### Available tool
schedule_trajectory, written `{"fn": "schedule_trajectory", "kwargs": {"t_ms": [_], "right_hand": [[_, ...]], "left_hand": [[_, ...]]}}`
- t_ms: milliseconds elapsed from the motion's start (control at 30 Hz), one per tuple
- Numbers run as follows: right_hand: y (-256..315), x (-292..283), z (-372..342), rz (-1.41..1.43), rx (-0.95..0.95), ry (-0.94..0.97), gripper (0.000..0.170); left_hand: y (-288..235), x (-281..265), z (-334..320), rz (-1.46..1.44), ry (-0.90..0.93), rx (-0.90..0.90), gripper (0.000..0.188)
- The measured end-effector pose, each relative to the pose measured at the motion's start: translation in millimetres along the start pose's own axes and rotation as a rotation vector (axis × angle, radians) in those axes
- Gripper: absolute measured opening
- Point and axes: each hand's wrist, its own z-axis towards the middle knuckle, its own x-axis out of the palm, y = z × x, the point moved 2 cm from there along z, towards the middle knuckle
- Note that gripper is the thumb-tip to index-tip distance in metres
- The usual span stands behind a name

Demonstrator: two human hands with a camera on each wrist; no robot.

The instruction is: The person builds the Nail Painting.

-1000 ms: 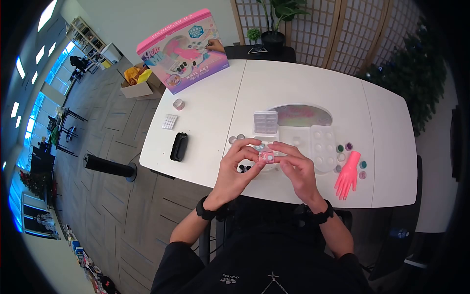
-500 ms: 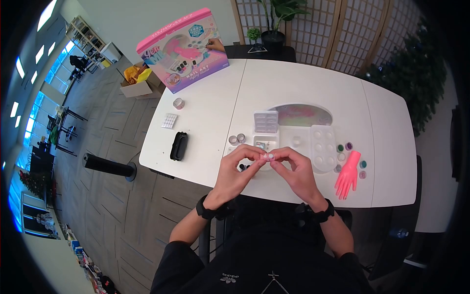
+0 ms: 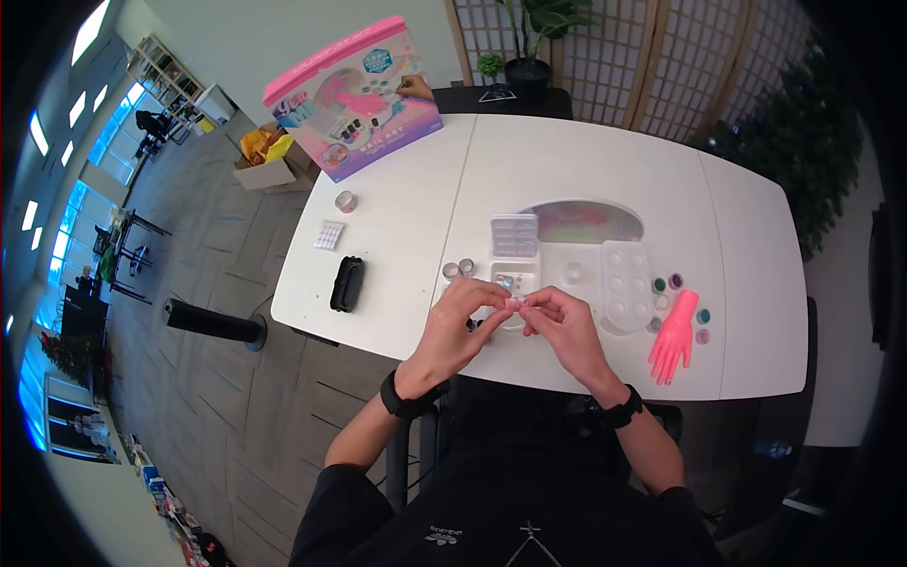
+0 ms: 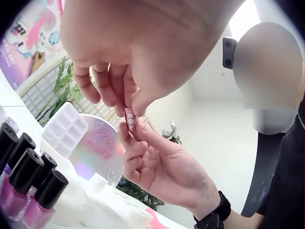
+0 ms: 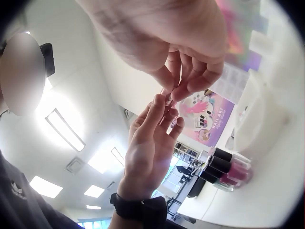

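Between the fingertips of both hands is a small pink piece with white spots (image 4: 130, 119), held above the front edge of the tray. My left hand (image 3: 453, 326) pinches one end with thumb and fingers. At the other end, my right hand (image 3: 570, 338) pinches it the same way. The piece is narrow in the left wrist view, and fingers hide much of it; I cannot tell exactly what it is. Just beyond the hands is a white tray (image 3: 529, 267) with small shiny bits. Dark-capped nail polish bottles (image 4: 35, 183) stand near the left hand.
A pink model hand (image 3: 673, 340) lies at right among small glitter pots (image 3: 675, 282), beside a white palette with round wells (image 3: 624, 283). Behind stands a semicircular mirror-like panel (image 3: 586, 222). At left are a black case (image 3: 348, 283) and the nail art box (image 3: 359, 104).
Both hands have drawn closer together, their spread fingers now bunched around the pink piece. The piece shows less between the fingertips than a second ago.
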Motion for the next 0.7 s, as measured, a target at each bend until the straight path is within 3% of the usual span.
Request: {"fn": "schedule_trajectory", "kwargs": {"t_ms": [333, 467, 567, 700], "right_hand": [[-11, -5, -4, 0.119, 0.057, 0.025, 0.018], [-5, -2, 0, -0.040, 0.015, -0.058, 0.017], [-8, -1, 6, -0.129, 0.013, -0.100, 0.018], [-6, 0, 17, -0.214, 0.024, -0.161, 0.018]], "left_hand": [[-3, -1, -2, 0.168, 0.026, 0.140, 0.026], [-11, 2, 9, 0.365, 0.038, 0.203, 0.031], [-11, -1, 20, 0.456, 0.159, 0.298, 0.028], [1, 0, 33, 0.493, 0.242, 0.295, 0.023]]}}
